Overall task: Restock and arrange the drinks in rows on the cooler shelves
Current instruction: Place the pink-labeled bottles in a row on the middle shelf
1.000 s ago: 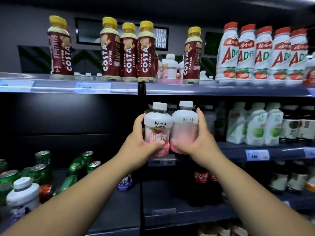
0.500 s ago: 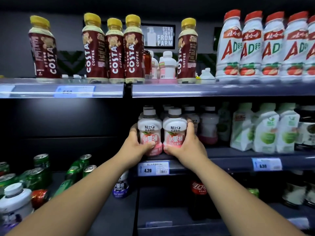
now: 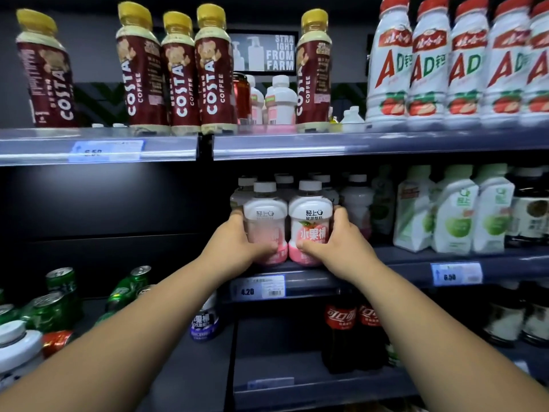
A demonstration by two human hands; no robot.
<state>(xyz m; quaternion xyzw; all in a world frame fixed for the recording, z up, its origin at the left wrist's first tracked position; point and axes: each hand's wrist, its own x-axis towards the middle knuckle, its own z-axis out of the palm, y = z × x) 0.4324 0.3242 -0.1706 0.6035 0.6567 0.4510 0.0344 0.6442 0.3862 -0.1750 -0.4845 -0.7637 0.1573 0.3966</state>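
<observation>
Two pink bottles, in mid-air a second ago, now sit touching at the front of the middle shelf (image 3: 395,270), before the matching row (image 3: 358,200). The left hand (image 3: 237,245) keeps its grip around the left bottle (image 3: 265,217) and the right hand (image 3: 341,243) around the right bottle (image 3: 310,218); only letting go seems left.

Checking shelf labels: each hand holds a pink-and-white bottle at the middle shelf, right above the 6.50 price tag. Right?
Only the tag is wrong. In the head view the left hand holds the left bottle and the right hand the right bottle, above the 4.20 tag; the 6.50 tag sits further right.
</observation>
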